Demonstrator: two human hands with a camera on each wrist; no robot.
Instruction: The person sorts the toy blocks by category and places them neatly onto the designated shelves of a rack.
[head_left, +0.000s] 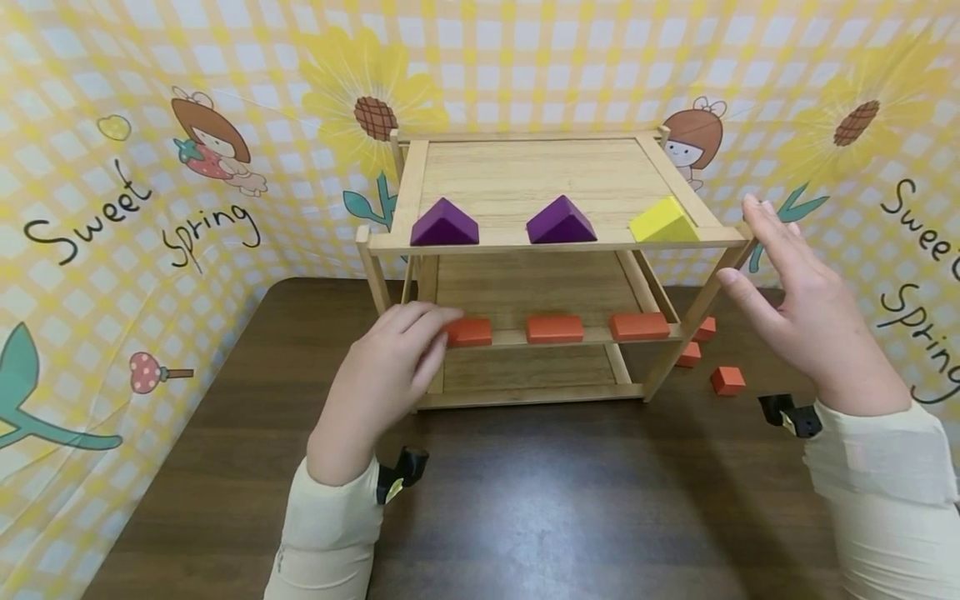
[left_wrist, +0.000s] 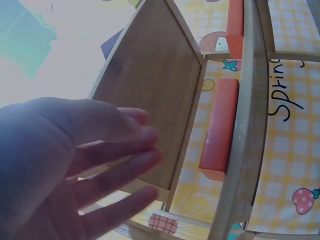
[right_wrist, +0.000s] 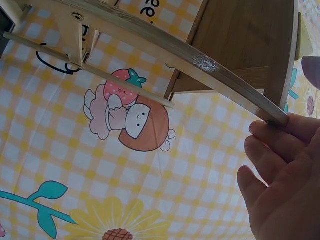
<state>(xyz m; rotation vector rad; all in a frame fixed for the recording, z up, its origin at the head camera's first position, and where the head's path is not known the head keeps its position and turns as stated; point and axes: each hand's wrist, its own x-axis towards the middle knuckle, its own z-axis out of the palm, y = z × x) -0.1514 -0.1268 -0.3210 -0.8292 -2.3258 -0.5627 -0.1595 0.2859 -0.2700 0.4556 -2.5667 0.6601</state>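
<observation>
A three-tier wooden shelf point(head_left: 536, 171) stands on the dark table. My left hand point(head_left: 382, 367) is by the left end of the middle tier, its fingertips overlapping the leftmost red block point(head_left: 471, 332) in the head view. In the left wrist view the fingers point(left_wrist: 117, 165) are loosely extended, apart from a red block point(left_wrist: 220, 125), and hold nothing. With nearly straight fingers, my right hand point(head_left: 813, 312) touches the shelf's upper right front corner. The right wrist view shows its fingertips point(right_wrist: 270, 131) at the end of the wooden post point(right_wrist: 200, 60).
Two purple triangular blocks point(head_left: 446, 223) and a yellow triangular block point(head_left: 664, 221) line the top tier's front edge. Two more red blocks point(head_left: 555, 328) sit along the middle tier. Several small red cubes point(head_left: 727, 381) lie right of the shelf. Checked cloth point(head_left: 525, 67) surrounds the table.
</observation>
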